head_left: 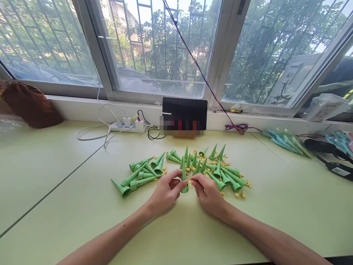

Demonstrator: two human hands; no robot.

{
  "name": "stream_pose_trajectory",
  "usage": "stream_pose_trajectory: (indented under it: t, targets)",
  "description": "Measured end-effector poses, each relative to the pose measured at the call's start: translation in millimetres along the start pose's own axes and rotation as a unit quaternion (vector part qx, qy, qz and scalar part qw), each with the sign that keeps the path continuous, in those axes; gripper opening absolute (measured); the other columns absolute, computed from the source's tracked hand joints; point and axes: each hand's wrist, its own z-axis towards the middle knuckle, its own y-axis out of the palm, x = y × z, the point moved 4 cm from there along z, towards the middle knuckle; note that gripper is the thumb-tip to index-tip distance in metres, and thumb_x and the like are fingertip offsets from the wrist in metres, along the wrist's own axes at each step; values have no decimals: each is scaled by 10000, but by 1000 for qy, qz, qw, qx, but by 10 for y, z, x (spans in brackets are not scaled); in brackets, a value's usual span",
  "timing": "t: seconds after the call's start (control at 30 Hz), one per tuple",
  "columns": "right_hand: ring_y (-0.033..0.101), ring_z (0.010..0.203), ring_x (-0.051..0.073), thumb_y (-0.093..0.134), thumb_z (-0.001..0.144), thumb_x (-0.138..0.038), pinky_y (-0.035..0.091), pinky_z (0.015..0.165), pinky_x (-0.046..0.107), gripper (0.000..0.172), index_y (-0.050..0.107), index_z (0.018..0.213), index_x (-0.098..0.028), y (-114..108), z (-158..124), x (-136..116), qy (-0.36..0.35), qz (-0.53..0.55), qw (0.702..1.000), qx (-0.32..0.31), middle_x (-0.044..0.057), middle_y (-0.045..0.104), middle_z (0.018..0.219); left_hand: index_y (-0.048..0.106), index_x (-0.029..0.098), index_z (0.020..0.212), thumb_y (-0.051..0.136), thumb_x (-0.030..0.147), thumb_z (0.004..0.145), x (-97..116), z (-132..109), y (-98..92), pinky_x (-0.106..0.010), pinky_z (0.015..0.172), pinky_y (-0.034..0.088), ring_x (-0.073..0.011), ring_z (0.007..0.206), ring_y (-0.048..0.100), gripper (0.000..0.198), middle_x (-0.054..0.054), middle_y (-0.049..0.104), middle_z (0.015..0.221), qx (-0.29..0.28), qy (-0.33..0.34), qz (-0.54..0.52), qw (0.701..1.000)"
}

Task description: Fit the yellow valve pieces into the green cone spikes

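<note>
My left hand is closed around a green plastic watering spike, held upright with its tip pointing up and its wide cap end down. Close to the spike's right side, my right hand pinches a small yellow plastic valve. Whether the valve touches the spike is too small to tell. Just beyond both hands, more green spikes lie in a loose pile on the left. Others lie on the right, and several stand upright in the middle. Loose yellow valves are scattered among those on the right.
A dark tablet leans at the back of the pale green table. White cables run from a power strip at back left. A brown bag sits at far left; bundled blue and green strips lie at right.
</note>
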Motion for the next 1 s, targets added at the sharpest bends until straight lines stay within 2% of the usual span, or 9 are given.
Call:
stream_pose_trajectory:
  t: [0.23, 0.5, 0.67, 0.77, 0.87, 1.0]
  targets:
    - [468, 616, 149, 409, 1018, -264, 378, 598, 257, 236, 539, 831, -201, 9, -2, -2, 19, 4, 1000, -1, -1, 532, 683, 605, 157, 1049, 620, 399, 907, 29, -16, -19, -212, 466, 281, -69, 472, 318, 280, 80, 351, 556, 26, 37, 78, 996]
    - [408, 588, 136, 374, 1024, -289, 320, 576, 256, 305, 466, 746, -202, 11, -2, -16, 40, 2, 999, -7, -13, 480, 650, 615, 158, 989, 578, 375, 932, 47, -15, -14, -213, 482, 289, -74, 492, 332, 228, 66, 370, 570, 26, 56, 106, 993]
    - [404, 561, 122, 368, 1025, -296, 312, 573, 253, 325, 456, 729, -196, 24, -10, -14, 66, 18, 998, -11, -27, 457, 616, 622, 162, 968, 551, 376, 947, 41, -11, -22, -211, 494, 318, -81, 513, 366, 226, 48, 423, 589, 26, 63, 116, 991]
    - [405, 557, 118, 367, 1028, -305, 311, 573, 253, 338, 460, 724, -193, 30, -11, -16, 77, 31, 996, -13, -29, 454, 608, 629, 159, 1024, 543, 389, 950, 48, -8, -24, -212, 497, 339, -84, 520, 389, 257, 28, 482, 625, 26, 61, 121, 990]
    - [397, 557, 117, 371, 1030, -315, 308, 569, 252, 338, 481, 735, -190, 38, -12, -11, 84, 38, 996, -11, -33, 450, 607, 626, 154, 1098, 528, 412, 955, 52, -5, -23, -214, 493, 352, -83, 523, 398, 311, 10, 525, 670, 28, 54, 110, 992]
    - [400, 582, 117, 375, 1031, -321, 307, 576, 250, 331, 488, 749, -190, 50, -4, -4, 77, 34, 996, -4, -29, 464, 637, 613, 145, 1129, 528, 485, 942, 56, 8, -6, -214, 467, 359, -76, 508, 377, 397, 1, 544, 704, 25, 34, 38, 998]
